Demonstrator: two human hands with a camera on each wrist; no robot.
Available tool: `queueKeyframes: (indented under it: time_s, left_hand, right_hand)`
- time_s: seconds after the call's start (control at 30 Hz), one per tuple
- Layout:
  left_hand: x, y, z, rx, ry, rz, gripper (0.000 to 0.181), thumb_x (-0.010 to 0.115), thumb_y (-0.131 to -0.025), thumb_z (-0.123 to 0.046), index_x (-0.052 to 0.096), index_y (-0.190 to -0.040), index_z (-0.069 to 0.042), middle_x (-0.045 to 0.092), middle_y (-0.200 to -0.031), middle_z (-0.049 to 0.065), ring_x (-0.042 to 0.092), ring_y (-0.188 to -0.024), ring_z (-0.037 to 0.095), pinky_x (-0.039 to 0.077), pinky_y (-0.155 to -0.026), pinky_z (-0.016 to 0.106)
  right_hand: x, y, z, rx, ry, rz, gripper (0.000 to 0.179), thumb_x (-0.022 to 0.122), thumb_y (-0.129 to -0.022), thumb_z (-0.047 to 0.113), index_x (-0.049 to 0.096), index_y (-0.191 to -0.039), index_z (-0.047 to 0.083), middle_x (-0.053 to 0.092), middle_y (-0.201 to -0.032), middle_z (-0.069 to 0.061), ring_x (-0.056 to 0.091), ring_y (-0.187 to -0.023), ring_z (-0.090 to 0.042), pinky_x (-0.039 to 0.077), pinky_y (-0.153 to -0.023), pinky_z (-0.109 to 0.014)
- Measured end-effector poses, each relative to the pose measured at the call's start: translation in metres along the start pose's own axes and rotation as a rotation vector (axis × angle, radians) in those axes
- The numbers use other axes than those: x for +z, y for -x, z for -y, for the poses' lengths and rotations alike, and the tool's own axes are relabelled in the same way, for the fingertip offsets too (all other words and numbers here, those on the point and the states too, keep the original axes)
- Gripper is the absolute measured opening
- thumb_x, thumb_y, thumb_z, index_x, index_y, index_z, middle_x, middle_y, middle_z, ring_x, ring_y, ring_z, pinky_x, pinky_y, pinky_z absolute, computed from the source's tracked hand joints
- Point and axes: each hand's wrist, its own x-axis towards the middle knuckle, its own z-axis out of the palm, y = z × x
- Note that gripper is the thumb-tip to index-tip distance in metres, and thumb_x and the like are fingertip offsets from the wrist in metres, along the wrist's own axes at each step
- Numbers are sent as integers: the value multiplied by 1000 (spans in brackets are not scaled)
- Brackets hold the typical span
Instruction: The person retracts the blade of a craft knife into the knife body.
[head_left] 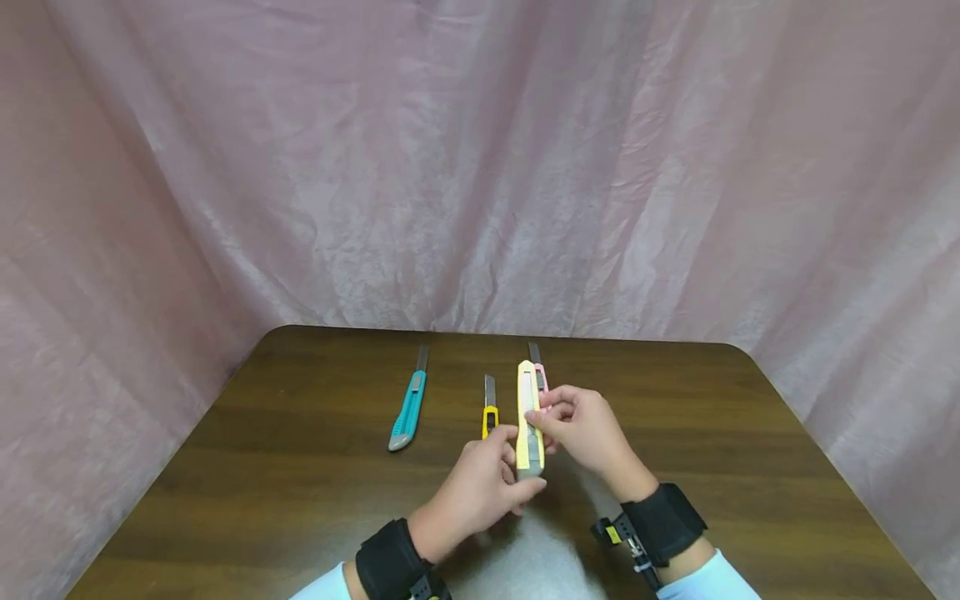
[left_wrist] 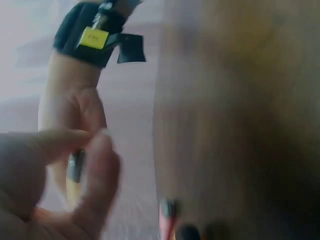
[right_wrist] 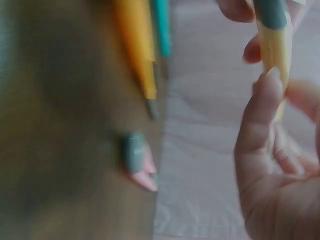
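My right hand (head_left: 592, 433) pinches a pale yellow utility knife (head_left: 528, 383) between thumb and fingers, above the table. The knife stands lengthwise, its grey end (right_wrist: 271, 14) toward me, and no blade shows at its far tip. My left hand (head_left: 474, 493) is at that grey end, thumb below it and fingers along its left side; it does not appear to grip the knife. On the table behind the hands lie a yellow utility knife (head_left: 491, 414) and a pink one (head_left: 539, 375), both partly hidden, with blades out.
A teal utility knife (head_left: 408, 412) lies to the left on the brown wooden table (head_left: 315, 483), blade pointing away. A pink curtain (head_left: 450, 167) hangs behind the table's far edge and along its sides. Both wrist views are blurred.
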Motion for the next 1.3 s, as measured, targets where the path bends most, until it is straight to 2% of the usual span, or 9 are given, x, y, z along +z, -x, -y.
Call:
queueKeyframes:
  time_s: [0.1, 0.17, 0.3, 0.4, 0.47, 0.57, 0.7, 1.03, 1.3]
  left_hand:
    - [16, 6, -6, -21, -302, 92, 49, 80, -77, -25, 50, -109, -2, 51, -60, -12, 50, -44, -1, 45, -40, 15]
    - [27, 9, -8, -31, -439, 162, 43, 80, -76, -30, 55, -100, -6, 49, -60, -12, 46, -46, -3, 42, -40, 13]
    - [47, 10, -9, -87, -599, 285, 31, 79, -75, -36, 58, -78, -14, 48, -61, -11, 45, -49, 1, 40, -41, 16]
    - [60, 8, -10, -90, -689, 325, 34, 77, -75, -39, 54, -65, -17, 45, -56, -10, 43, -47, 4, 37, -39, 18]
    - [66, 7, -11, -75, -713, 339, 36, 76, -76, -41, 53, -62, -18, 45, -55, -10, 43, -47, 4, 37, -39, 18]
    - [71, 4, -11, -19, -743, 348, 37, 76, -77, -44, 53, -62, -18, 44, -55, -11, 42, -47, 2, 36, -39, 17]
    - [72, 0, -10, 14, -751, 361, 37, 76, -77, -46, 55, -64, -18, 44, -55, -12, 42, -47, 0, 37, -39, 16]
    - [74, 2, -11, 19, -778, 308, 38, 77, -74, -37, 49, -57, -18, 43, -53, -11, 40, -42, 1, 35, -34, 17]
    - [73, 2, -13, -12, -742, 314, 35, 77, -74, -36, 52, -60, -16, 44, -54, -10, 41, -43, 1, 36, -35, 16]
  right_hand:
    - [-4, 22, -6, 105, 98, 53, 26, 76, -81, 20, 58, -91, 3, 60, -60, -4, 59, -48, -21, 56, -48, -44]
    - [-6, 35, -11, 166, 136, 113, 23, 74, -83, 16, 58, -89, 1, 60, -58, -5, 59, -47, -20, 56, -46, -41]
    - [-8, 50, -19, 256, 187, 228, 14, 68, -87, 9, 59, -84, -1, 60, -58, -6, 60, -47, -18, 56, -44, -35]
    - [-10, 55, -23, 286, 243, 254, 13, 67, -87, 5, 58, -79, 0, 58, -56, -7, 59, -45, -17, 55, -42, -32]
    - [-11, 56, -24, 299, 290, 245, 14, 68, -86, 4, 57, -77, 1, 57, -55, -7, 58, -43, -16, 54, -40, -30]
    - [-13, 56, -25, 317, 351, 226, 16, 69, -85, 4, 55, -76, 2, 55, -54, -7, 57, -41, -15, 53, -39, -28]
    - [-15, 55, -26, 330, 376, 206, 17, 70, -84, 4, 54, -78, 2, 55, -54, -7, 57, -40, -15, 53, -38, -28]
    - [-16, 57, -30, 338, 332, 197, 17, 70, -85, 6, 55, -78, 2, 55, -53, -7, 57, -40, -15, 52, -37, -29]
    - [-18, 57, -32, 344, 323, 195, 16, 68, -87, 9, 56, -78, 2, 56, -53, -8, 57, -39, -15, 53, -37, -29]
